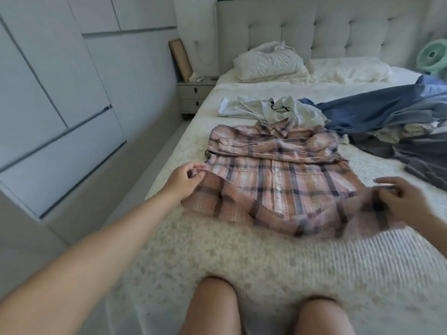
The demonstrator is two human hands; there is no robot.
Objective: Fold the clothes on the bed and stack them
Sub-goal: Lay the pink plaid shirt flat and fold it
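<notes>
A pink plaid button shirt [278, 175] lies front up on the bed [217, 250], its sleeves folded across the chest. My left hand [186, 181] pinches the shirt's left edge near the hem. My right hand [399, 201], blurred, grips the shirt's lower right corner and lifts it a little off the cover. Behind the shirt lies a crumpled pale grey-white garment [273, 110]. A heap of blue and grey clothes [396, 122] sits at the right.
Pillows [271, 62] lean against the tufted headboard [326, 27]. A nightstand [193, 95] stands left of the bed, beside white wardrobe doors [60, 93]. A green fan [435, 55] is at the far right. My knees [212, 308] rest at the bed's near edge.
</notes>
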